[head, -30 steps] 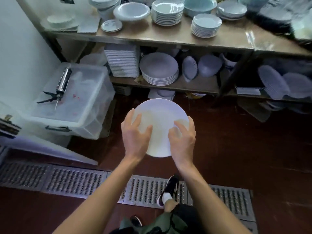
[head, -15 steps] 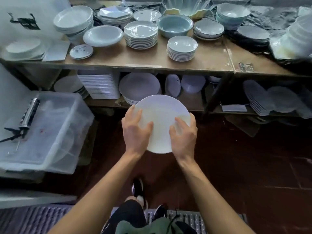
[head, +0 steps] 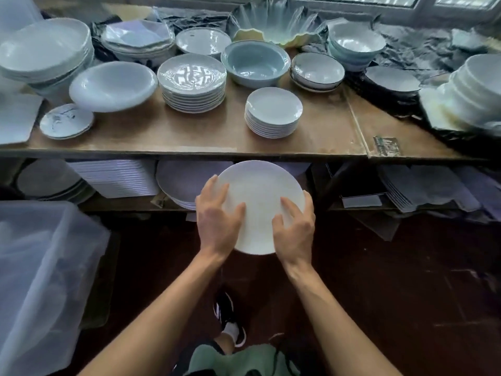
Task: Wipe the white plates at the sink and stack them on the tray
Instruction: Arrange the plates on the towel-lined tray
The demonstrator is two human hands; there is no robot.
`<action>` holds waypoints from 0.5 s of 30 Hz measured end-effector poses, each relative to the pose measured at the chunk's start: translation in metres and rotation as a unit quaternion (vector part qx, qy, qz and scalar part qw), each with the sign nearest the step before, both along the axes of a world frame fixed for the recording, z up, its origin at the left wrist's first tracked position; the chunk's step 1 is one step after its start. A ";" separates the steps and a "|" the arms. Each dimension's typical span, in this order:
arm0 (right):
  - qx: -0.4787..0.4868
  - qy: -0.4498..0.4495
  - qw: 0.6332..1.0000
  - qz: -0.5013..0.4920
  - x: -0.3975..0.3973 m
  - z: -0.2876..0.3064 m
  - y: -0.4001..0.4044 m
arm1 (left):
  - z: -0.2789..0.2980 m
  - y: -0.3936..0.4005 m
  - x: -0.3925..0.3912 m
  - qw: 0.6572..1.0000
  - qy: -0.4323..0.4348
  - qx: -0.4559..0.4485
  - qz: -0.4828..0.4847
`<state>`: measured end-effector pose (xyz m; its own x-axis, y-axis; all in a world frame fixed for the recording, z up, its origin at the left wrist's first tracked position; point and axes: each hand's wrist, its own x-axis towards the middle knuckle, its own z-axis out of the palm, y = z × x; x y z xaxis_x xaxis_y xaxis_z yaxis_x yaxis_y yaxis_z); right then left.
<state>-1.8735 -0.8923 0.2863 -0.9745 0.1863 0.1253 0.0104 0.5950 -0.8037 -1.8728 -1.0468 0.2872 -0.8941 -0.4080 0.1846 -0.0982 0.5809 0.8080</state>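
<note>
A long wooden counter (head: 189, 131) runs across the upper half of the view, crowded with crockery. Below its front edge a lower shelf (head: 122, 203) carries a pile of square white plates (head: 116, 180) and a stack of large grey plates (head: 179, 183). At the left, on the dark floor (head: 406, 294), stands a clear plastic bin (head: 40, 280).

On the counter, a pile of big white bowls (head: 46, 52) sits at the far left corner, with a wide shallow bowl (head: 112, 86) just beside it. Toward the middle stand a stack of glossy plates (head: 192, 82) and a pale blue bowl (head: 256, 63). Nearer the front edge is a stack of small white plates (head: 273, 112), and a small patterned saucer (head: 66, 121) lies close to the front edge at the left.

The white plate (head: 260, 196) is held in the air in front of the counter's front edge, level with the lower shelf. The left hand (head: 217, 221) holds its left rim, fingers spread over the face and thumb laid on it. The right hand (head: 294, 226) holds the right rim, fingers curled over the edge, thumb on the face. Both grips have the plate.

A black shoe with a white sock (head: 230, 318) shows on the floor below.
</note>
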 end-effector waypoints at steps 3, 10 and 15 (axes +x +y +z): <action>-0.002 -0.002 1.000 -0.014 -0.044 0.010 -0.007 | 0.007 -0.006 -0.046 1.000 0.002 0.006 -0.002; -0.012 0.005 1.000 -0.027 -0.133 0.021 -0.009 | 0.012 -0.007 -0.136 1.000 0.003 0.012 0.000; -0.028 -0.009 0.999 -0.022 -0.204 0.016 0.004 | 0.012 0.006 -0.205 1.000 0.007 0.011 -0.008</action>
